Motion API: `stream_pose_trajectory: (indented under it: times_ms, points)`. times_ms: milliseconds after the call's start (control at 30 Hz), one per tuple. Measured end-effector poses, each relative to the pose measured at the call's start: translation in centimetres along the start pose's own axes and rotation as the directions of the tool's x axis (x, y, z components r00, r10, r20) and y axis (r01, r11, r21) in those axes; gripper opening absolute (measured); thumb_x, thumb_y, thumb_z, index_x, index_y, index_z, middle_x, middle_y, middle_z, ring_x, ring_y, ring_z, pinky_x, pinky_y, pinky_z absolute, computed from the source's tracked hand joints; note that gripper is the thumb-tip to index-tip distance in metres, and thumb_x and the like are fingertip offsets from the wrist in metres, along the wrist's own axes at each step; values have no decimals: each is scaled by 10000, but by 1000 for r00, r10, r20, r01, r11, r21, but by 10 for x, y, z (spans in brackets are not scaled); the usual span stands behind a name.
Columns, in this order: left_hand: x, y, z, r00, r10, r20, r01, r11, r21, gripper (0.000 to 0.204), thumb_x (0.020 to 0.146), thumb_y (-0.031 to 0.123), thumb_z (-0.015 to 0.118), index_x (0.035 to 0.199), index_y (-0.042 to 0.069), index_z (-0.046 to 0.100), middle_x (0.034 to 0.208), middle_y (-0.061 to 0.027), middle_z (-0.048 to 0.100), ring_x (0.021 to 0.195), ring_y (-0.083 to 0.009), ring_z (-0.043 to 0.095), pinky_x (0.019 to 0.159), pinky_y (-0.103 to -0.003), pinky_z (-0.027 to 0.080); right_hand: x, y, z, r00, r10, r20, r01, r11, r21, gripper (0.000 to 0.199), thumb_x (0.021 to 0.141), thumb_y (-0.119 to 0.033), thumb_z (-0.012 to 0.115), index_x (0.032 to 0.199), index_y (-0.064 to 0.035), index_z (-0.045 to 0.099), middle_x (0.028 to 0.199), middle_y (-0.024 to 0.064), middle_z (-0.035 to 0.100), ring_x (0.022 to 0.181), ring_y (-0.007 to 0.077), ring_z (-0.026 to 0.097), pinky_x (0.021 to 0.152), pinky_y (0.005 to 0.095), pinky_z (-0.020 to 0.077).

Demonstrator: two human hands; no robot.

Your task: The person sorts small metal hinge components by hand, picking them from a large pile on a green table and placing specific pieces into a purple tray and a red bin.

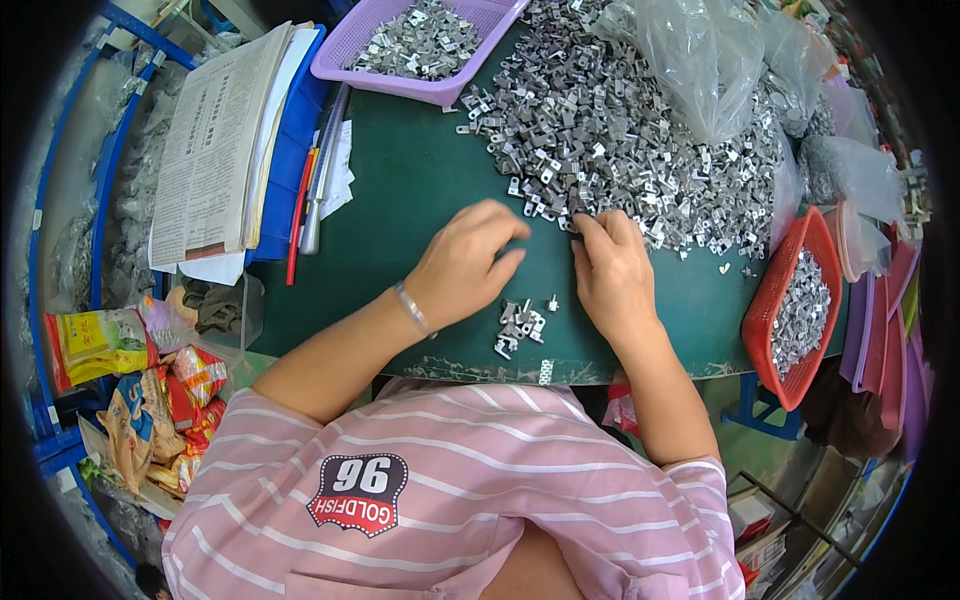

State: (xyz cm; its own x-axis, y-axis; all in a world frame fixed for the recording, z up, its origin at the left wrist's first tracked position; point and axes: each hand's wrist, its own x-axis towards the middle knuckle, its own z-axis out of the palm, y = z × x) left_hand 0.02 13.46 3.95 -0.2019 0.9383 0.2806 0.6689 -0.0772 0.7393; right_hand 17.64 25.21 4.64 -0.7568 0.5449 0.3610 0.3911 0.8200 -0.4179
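A large heap of small bent metal brackets covers the far right of the green table. My right hand is at the heap's near edge, its thumb and fingers drawn together at a small dark metal bracket. To its left, my left hand hovers over the tabletop; its thumb stands apart from its bent fingers, and nothing shows between them. Between my wrists, close to the table's front edge, lies a little cluster of metal brackets.
A purple basket of brackets stands at the back, a red basket of brackets at the right edge. Clear plastic bags lie on the heap. At left are newspapers, a red pen and snack packets.
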Motion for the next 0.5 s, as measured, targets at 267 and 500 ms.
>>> stream_pose_trajectory:
  times_ms: [267, 500]
  points:
    - [37, -11, 25, 985, 125, -117, -93, 965, 247, 220, 761, 21, 741, 928, 32, 598, 936, -120, 560, 861, -332, 597, 754, -418, 504, -10, 3, 5, 999, 33, -20, -33, 999, 11, 189, 812, -81, 725, 945, 16, 633, 996, 143, 589, 874, 338, 609, 740, 415, 528]
    - [34, -10, 24, 994, 108, -35, -99, 972, 215, 152, 776, 15, 701, 874, 26, 585, 886, -129, 566, 832, -337, 596, 727, -425, 496, -5, -1, 1, 985, 164, 52, -163, 986, -21, 179, 821, -101, 715, 944, -4, 627, 941, 153, 588, 845, 350, 627, 713, 435, 530]
